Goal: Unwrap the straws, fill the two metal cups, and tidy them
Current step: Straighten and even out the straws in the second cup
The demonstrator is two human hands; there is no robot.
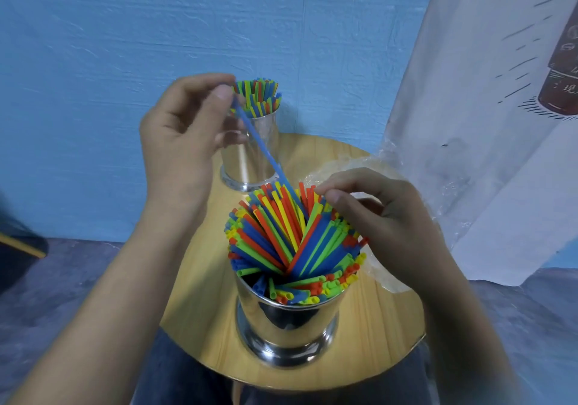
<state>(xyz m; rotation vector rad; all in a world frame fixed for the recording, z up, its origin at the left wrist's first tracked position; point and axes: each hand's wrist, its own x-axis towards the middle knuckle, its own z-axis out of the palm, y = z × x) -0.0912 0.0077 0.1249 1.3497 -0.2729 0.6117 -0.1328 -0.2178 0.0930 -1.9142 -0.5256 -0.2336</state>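
**A:** Start big. What carries it all?

**B:** A round wooden counter (375, 326), set against a blue wall, with a pale printed cloth hanging at the right. Crumpled clear wrapping (381, 267) lies on the counter's right side, partly behind the right hand.

**A:** So the unwrapping looks finished?

**B:** I judge so; the wrapping looks empty, and I see no loose straws on the counter.

**A:** And the cups?

**B:** The near metal cup (287, 326) stands at the front, packed with coloured straws (281, 242) that splay and cross in a messy fan. The far metal cup (250, 151) stands behind it, near the back edge; its straws (258, 95) stand fairly upright and even.

**A:** Both filled, then. What remains?

**B:** Tidying, mostly of the near cup, as far as I can tell.

**A:** The hands?

**B:** The left hand (184, 132) hovers beside the far cup, its grip narrow, pinching the top of a single blue straw (262, 151) between thumb and fingertip. That straw slants down, with its lower end among the near cup's bundle. The right hand (384, 213) rests against the near bundle's right side, fingers curled loosely on the straw tips; its grip encloses nothing that I can see.
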